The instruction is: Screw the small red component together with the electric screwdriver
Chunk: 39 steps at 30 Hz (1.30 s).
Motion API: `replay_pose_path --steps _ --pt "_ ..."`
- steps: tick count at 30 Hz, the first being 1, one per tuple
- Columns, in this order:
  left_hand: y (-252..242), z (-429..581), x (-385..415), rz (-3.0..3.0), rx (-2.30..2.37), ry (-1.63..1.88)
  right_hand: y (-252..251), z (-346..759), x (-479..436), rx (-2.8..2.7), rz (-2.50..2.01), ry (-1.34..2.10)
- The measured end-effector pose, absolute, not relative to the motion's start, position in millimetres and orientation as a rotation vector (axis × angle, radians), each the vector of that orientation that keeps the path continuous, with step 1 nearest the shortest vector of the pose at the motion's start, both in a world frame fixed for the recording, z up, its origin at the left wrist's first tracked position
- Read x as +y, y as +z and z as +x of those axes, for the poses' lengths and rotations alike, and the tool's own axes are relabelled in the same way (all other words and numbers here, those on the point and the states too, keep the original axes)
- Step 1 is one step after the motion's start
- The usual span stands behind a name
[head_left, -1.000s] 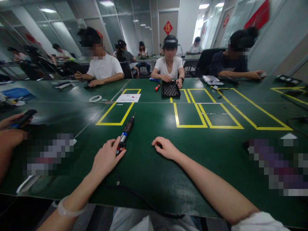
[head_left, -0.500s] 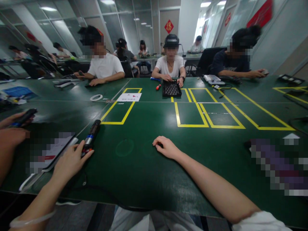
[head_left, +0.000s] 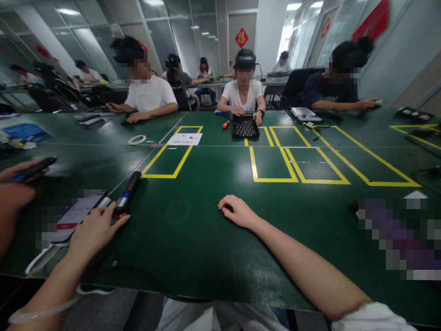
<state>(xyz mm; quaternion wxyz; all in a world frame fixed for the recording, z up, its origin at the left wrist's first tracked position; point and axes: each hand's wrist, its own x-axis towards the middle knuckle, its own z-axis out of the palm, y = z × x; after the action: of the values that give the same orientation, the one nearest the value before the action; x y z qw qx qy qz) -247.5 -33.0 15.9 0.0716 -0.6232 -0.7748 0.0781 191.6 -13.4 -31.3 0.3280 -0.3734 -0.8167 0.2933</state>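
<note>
Over the green tabletop [head_left: 206, 257], the cylindrical tool has shifted: a second ago it was near the middle, and now it is well to the left, just beside the near-left corner of the leftmost tape outline. The left hand [head_left: 96, 225] has gone with it, while the right hand [head_left: 237, 211] stays where it was.

Three people sit along the far side, two in white tops and one in dark. Four yellow tape outlines [head_left: 274, 180] have near edges this side of the lengthwise seam; a fifth is cut off at the far right. There is one black tray [head_left: 245, 133] before the middle person, one white sheet [head_left: 184, 139], one white ring [head_left: 137, 139] and one red-handled item [head_left: 226, 124] beside the tray.

The cylindrical tool [head_left: 129, 187], black with a blue band, slants away from the left hand (a co-worker's hand at the left edge holds a similar one). The left fingers are half bent, thumb parted from index, touching its red end; how firmly they grip, I cannot tell. The right fingers curl loosely on the tabletop, the palm side hidden, so whether they hold anything is unclear.
</note>
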Motion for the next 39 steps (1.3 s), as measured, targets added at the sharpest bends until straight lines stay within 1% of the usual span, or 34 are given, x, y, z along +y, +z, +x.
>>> replay_pose_path --steps 4,10,18,21,25,28,33,36,39 --pt "15.2 -245.3 -35.2 -1.884 -2.282 0.329 -32.0 191.3 -13.4 -2.138 -0.97 0.761" --pt "20.4 -217.1 -51.5 -1.791 -2.138 0.187 -32.5 191.3 -13.6 -2.13 -0.98 0.762" --pt "29.8 -197.7 -56.4 -1.658 -2.201 0.288 -32.8 191.2 -12.6 -2.139 -0.979 0.757" --pt "31.6 -197.5 -54.5 -1.636 -2.203 0.263 -32.1 191.3 -12.9 -2.147 -0.98 0.754" --pt "30.8 -188.9 -51.6 -1.663 -2.095 0.002 -31.7 190.9 -12.8 -2.153 -0.986 0.749" --pt "29.4 -164.8 -46.8 -1.823 -2.122 -0.229 -32.2 190.2 -12.5 -2.157 -0.988 0.741" --pt "29.3 -93.5 -28.3 -2.465 -2.089 -0.841 -33.4 190.0 -12.1 -2.157 -0.99 0.734" --pt "31.8 -49.0 -12.8 -2.825 -1.998 -0.999 -35.2 191.0 -12.2 -2.094 -0.994 0.801" --pt "31.7 -14.8 1.2 -3.069 -1.96 -1.154 -38.6 192.1 -11.6 -1.936 -0.936 0.964"
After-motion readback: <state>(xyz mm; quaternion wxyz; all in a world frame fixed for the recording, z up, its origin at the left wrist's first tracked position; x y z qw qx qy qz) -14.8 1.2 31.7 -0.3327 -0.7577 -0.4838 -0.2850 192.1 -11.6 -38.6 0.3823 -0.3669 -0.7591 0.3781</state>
